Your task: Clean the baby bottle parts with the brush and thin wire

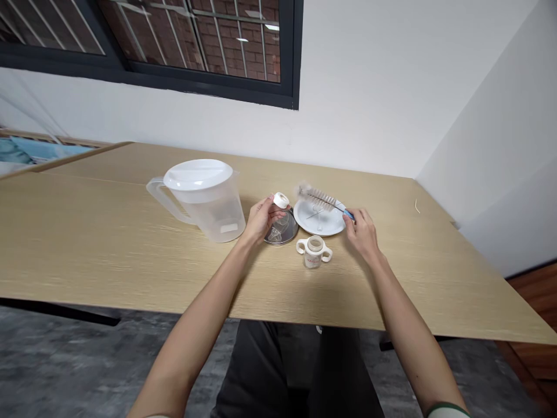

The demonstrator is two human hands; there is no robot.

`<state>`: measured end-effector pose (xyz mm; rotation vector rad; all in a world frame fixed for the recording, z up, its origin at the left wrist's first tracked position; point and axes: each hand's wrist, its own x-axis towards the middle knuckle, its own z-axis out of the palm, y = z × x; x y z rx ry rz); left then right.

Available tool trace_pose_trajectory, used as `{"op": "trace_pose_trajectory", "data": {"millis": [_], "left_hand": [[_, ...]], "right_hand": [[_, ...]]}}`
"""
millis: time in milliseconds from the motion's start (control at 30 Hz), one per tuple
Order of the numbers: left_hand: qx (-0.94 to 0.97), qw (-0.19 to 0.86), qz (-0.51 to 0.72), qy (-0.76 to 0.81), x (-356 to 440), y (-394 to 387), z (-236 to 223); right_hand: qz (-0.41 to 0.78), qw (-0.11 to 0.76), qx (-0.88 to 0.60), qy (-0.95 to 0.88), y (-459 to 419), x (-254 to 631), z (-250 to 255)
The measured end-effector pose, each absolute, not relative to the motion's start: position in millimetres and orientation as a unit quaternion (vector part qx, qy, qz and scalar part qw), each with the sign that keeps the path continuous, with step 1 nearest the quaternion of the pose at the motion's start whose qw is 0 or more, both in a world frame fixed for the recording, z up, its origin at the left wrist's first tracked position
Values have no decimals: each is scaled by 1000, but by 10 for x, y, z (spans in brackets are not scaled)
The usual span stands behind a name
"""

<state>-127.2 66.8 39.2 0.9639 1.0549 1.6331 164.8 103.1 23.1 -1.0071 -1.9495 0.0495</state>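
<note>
My left hand [261, 218] is closed on a white bottle collar [281, 200], held over a round dark metal tray [285, 237] with clear parts on it. In my right hand [362, 233] is a bottle brush [319, 198], gripped by its blue handle, its bristles pointing left above a white plate [334, 227]. Small clear pieces lie on the plate, too small to name. A small baby bottle [313, 259] with two cream side handles stands upright between my hands, its mouth uncovered.
A large translucent pitcher [209, 203] with a white lid stands left of the tray. A thin pale strip [416, 206] lies at the right of the wooden table [108, 244]. The wall and a barred window [209, 40] are behind it.
</note>
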Motion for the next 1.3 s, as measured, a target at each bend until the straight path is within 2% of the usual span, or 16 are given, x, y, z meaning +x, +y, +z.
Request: {"op": "trace_pose_trajectory", "data": {"millis": [100,300,500,733,1033,1300], "left_hand": [[404,472,662,419,-1273,672,369],[404,456,689,393,-1239,622,368],[417,444,685,400,-1222,606,392],[439,422,675,416,-1273,643,322],[466,398,650,449,-1236,589,361],[459,352,679,453,-1243,621,336]], "right_hand": [[26,473,-401,-784,1005,1623,236],[13,435,-419,-797,1031,1637,200],[17,477,-427,-768,1047,1694,233],[24,421,-424,-801,1016,1645,213],[40,448,-381,-808,1018,1654,230],[12,480,-417,-771,1109,1763,210]]}}
